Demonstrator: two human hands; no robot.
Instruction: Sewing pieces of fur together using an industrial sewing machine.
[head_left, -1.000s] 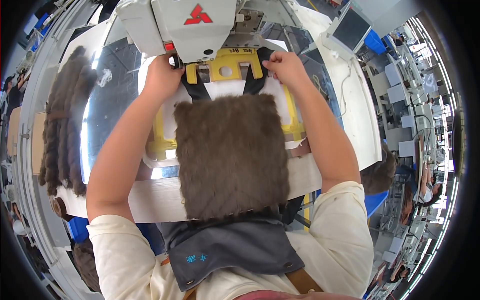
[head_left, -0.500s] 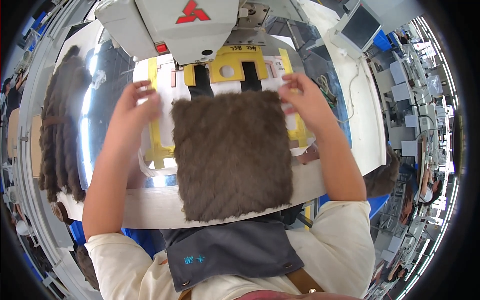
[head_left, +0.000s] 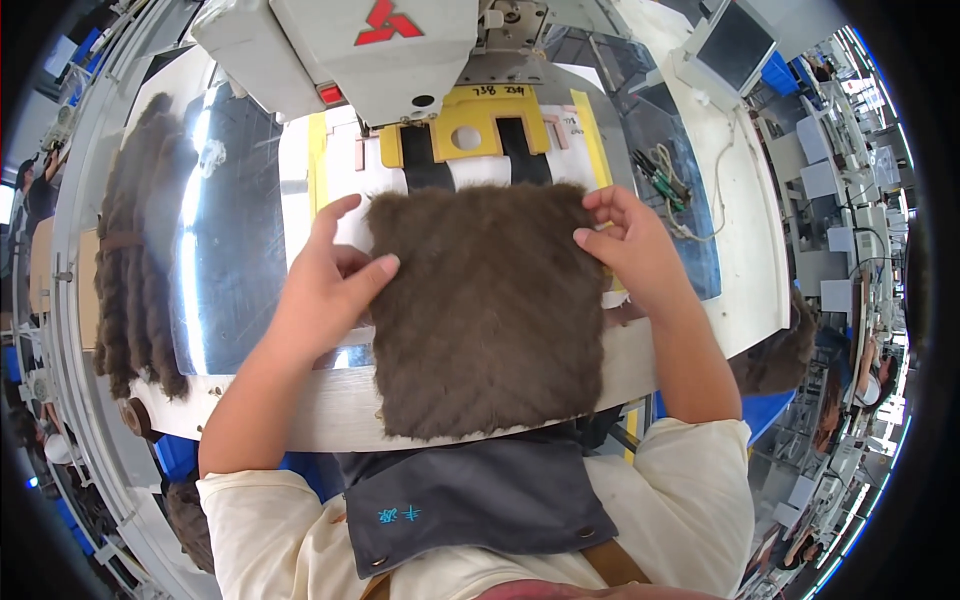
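A square brown fur piece (head_left: 488, 310) lies pile up over the front of the work table. At its left edge is my left hand (head_left: 335, 285), open, index finger stretched forward and thumb tip over the fur. My right hand (head_left: 632, 240) is at the upper right edge, fingers bent; its thumb and forefinger stand apart, their tips at the fur. Beyond the far edge lies a yellow template (head_left: 466, 125) with a round hole and two black strips (head_left: 520, 148), on white sheeting edged with yellow tape (head_left: 592, 145).
A white sewing machine head (head_left: 385, 50) overhangs the template. Long brown fur strips (head_left: 138, 250) lie tied at the left. Small tools (head_left: 668, 185) and a pale cord are at the right, below a screen (head_left: 735, 45). More brown fur (head_left: 775, 355) hangs past the right table edge.
My left hand has come in from beside the template to the fur's left edge. My right hand has shifted slightly down at the right edge. The whole view has moved a little.
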